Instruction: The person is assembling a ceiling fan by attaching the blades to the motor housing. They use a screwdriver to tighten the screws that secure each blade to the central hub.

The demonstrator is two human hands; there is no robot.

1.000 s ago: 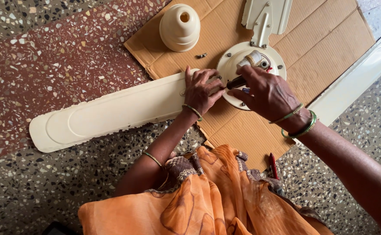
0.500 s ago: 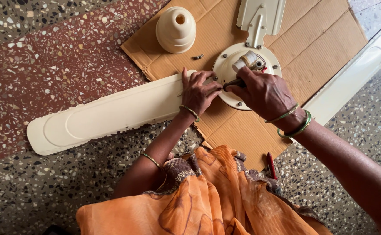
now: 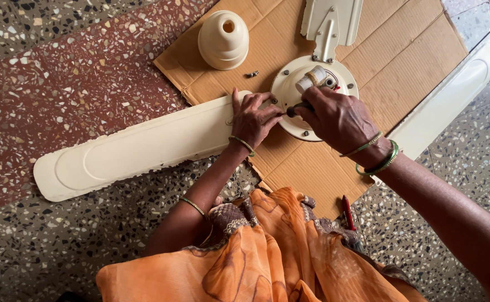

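Note:
A cream ceiling fan lies on flattened cardboard [image 3: 413, 61], its round motor body [image 3: 290, 84] at the middle. My left hand [image 3: 253, 120] presses on the inner end of the long left blade [image 3: 139, 148], fingers spread at the joint with the motor. My right hand [image 3: 337, 117] is closed around a dark tool handle [image 3: 296, 107], likely a screwdriver, whose tip points at the blade's mount by the left fingertips. The tip itself is hidden between my hands.
A cream dome-shaped cover [image 3: 224, 39] stands on the cardboard at the back, with a loose screw [image 3: 251, 73] beside it. A second blade [image 3: 332, 22] points away, a third blade [image 3: 452, 92] runs right. A red tool [image 3: 348, 212] lies near my orange clothing. Speckled stone floor surrounds.
Both hands stay on the blade joint and the tool. The view has shifted slightly, so the fan sits a little higher and further left in frame.

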